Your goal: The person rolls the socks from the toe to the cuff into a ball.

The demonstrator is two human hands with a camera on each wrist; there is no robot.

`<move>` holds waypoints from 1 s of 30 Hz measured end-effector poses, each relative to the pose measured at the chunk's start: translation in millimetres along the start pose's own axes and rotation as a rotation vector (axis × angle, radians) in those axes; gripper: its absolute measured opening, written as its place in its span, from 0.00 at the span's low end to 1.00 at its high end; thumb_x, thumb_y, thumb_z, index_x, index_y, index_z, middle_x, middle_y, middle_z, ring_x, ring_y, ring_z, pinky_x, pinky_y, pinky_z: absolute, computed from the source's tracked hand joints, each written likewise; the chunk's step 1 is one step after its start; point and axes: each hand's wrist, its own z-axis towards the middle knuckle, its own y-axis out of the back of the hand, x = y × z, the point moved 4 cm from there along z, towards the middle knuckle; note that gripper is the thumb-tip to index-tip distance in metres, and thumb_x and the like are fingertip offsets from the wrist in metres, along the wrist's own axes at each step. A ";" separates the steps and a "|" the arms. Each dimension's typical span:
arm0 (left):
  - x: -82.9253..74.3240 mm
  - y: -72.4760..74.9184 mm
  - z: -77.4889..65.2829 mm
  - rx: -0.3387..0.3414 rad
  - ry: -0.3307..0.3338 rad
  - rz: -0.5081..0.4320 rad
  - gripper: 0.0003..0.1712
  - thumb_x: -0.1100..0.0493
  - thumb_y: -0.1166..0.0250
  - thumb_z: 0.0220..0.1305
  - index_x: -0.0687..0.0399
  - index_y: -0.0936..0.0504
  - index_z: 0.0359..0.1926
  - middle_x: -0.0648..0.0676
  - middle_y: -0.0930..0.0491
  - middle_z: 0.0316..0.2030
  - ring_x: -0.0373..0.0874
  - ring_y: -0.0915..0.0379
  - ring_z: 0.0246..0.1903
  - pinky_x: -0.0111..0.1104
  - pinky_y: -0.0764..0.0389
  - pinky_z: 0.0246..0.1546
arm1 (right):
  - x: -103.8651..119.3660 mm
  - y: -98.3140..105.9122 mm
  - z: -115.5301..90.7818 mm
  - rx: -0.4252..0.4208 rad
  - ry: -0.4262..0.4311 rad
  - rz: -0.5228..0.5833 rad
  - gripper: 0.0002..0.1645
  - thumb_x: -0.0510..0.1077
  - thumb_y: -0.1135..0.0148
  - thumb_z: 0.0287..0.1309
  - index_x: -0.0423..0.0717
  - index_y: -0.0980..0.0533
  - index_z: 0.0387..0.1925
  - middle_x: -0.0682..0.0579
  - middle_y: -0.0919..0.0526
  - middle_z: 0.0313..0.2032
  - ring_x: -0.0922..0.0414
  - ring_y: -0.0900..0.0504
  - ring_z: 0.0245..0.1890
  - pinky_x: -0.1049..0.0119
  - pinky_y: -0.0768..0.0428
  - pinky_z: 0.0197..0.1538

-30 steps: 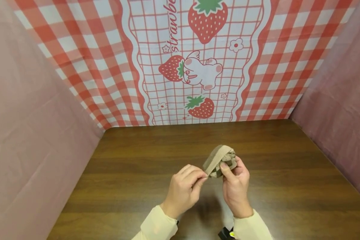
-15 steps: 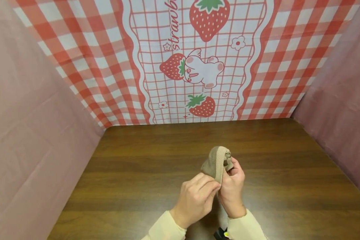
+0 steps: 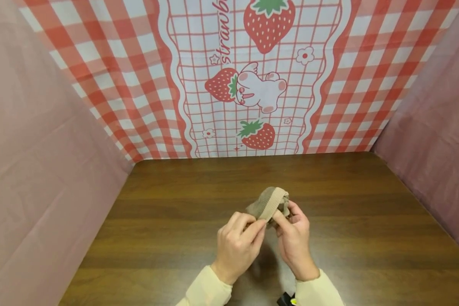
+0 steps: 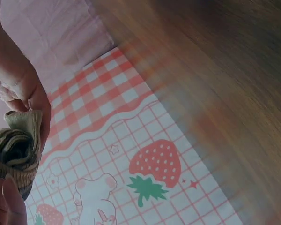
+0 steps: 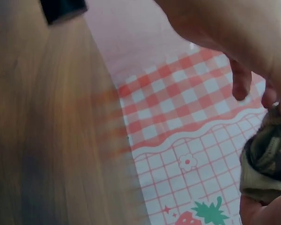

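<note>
Both hands hold a rolled pair of socks [image 3: 273, 202] above the table, beige and olive-brown with a checked pattern and a ribbed beige cuff. My left hand [image 3: 237, 244] pinches the cuff's near edge between thumb and fingers. On the other side, my right hand [image 3: 295, 240] grips the roll, its thumb tucked at the cuff's opening and its fingers behind. In the left wrist view the spiral end of the socks [image 4: 18, 145] shows, with the cuff standing up beside it. Only part of the socks [image 5: 267, 159] appears at the right edge of the right wrist view.
The brown wooden table [image 3: 168, 212] lies under the hands. A red-and-white checked strawberry cloth [image 3: 137, 85] hangs behind it, with pink cloths [image 3: 42, 170] on both sides. A small black object [image 3: 286, 299] sits by the right sleeve.
My left hand has drawn the cuff over toward the right hand, then back left. The socks have shifted slightly left, and the right thumb now reaches in at the cuff.
</note>
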 end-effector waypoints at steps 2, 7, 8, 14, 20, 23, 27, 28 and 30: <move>1.0 0.7 0.2 0.010 0.011 -0.018 0.06 0.61 0.35 0.62 0.56 0.12 0.35 0.49 0.23 0.30 0.40 0.28 0.25 0.24 0.25 0.24 | 0.5 1.4 0.4 0.028 -0.024 -0.048 0.16 0.24 0.45 0.61 0.40 0.22 0.46 0.49 0.15 0.41 0.60 0.16 0.40 0.70 0.19 0.41; 7.1 3.8 1.6 -0.006 0.101 -0.125 0.05 0.61 0.35 0.63 0.57 0.14 0.37 0.50 0.24 0.30 0.39 0.28 0.25 0.23 0.26 0.25 | -1.7 4.4 1.4 0.123 -0.080 -0.128 0.15 0.28 0.44 0.65 0.42 0.22 0.50 0.50 0.16 0.43 0.60 0.17 0.41 0.71 0.20 0.42; 9.6 4.6 1.9 -0.012 0.139 -0.152 0.05 0.62 0.35 0.62 0.58 0.15 0.38 0.50 0.24 0.31 0.38 0.28 0.24 0.22 0.26 0.25 | -2.1 4.8 1.7 0.138 -0.087 -0.132 0.15 0.28 0.44 0.65 0.42 0.23 0.51 0.50 0.16 0.43 0.61 0.18 0.39 0.72 0.20 0.40; 26.4 5.5 0.1 0.053 0.414 -0.289 0.13 0.62 0.33 0.62 0.60 0.18 0.48 0.54 0.25 0.38 0.42 0.26 0.31 0.23 0.26 0.23 | -4.0 4.4 5.4 0.157 -0.137 -0.215 0.17 0.27 0.44 0.65 0.29 0.30 0.55 0.51 0.15 0.41 0.62 0.18 0.38 0.72 0.21 0.36; 35.6 -1.2 -4.7 0.121 0.522 -0.352 0.17 0.62 0.33 0.63 0.64 0.18 0.52 0.55 0.22 0.43 0.42 0.24 0.32 0.29 0.23 0.20 | -8.0 2.0 11.9 0.152 -0.234 -0.386 0.24 0.30 0.48 0.69 0.22 0.35 0.62 0.44 0.17 0.45 0.62 0.18 0.40 0.71 0.21 0.40; 38.9 -5.9 -8.8 0.129 0.546 -0.335 0.16 0.63 0.33 0.63 0.65 0.18 0.51 0.55 0.21 0.42 0.41 0.24 0.31 0.31 0.22 0.22 | -10.3 3.4 15.1 0.147 -0.273 -0.456 0.23 0.32 0.50 0.71 0.24 0.34 0.63 0.40 0.18 0.48 0.64 0.19 0.39 0.72 0.23 0.38; 44.2 -13.7 -15.1 0.179 0.606 -0.291 0.16 0.61 0.33 0.64 0.65 0.16 0.51 0.53 0.20 0.41 0.39 0.24 0.31 0.30 0.21 0.26 | -15.6 7.3 19.7 0.161 -0.333 -0.533 0.24 0.36 0.51 0.73 0.25 0.34 0.64 0.36 0.20 0.54 0.64 0.19 0.41 0.72 0.23 0.39; 45.7 -15.8 -16.5 0.197 0.623 -0.284 0.16 0.61 0.33 0.65 0.64 0.16 0.51 0.53 0.20 0.41 0.39 0.24 0.31 0.31 0.21 0.27 | -17.5 8.7 21.1 0.165 -0.347 -0.554 0.24 0.37 0.52 0.74 0.25 0.34 0.64 0.36 0.20 0.54 0.64 0.19 0.41 0.72 0.22 0.39; 49.0 -19.7 -19.2 0.236 0.655 -0.268 0.17 0.60 0.34 0.65 0.64 0.16 0.52 0.54 0.19 0.40 0.38 0.24 0.31 0.30 0.22 0.28 | -21.2 11.3 23.6 0.169 -0.375 -0.583 0.24 0.37 0.53 0.74 0.26 0.35 0.64 0.36 0.20 0.52 0.62 0.18 0.41 0.70 0.21 0.39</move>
